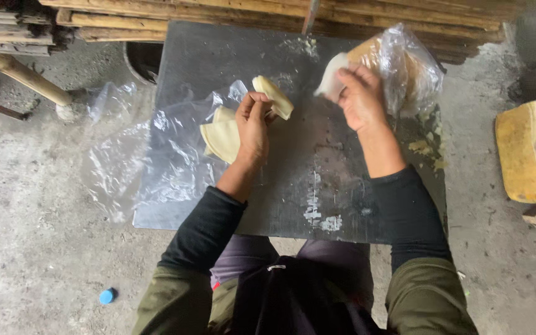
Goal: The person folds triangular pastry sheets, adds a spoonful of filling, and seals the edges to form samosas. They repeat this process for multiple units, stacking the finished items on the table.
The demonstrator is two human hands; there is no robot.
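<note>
- A pale folded piece of dough is pinched in the closed fingers of the left hand, just above the table.
- A white piece is gripped by the right hand, beside a clear plastic bag.
- More pale sheets are laid on plastic film under the left hand.

Black sleeves — olive cuffs above
</note>
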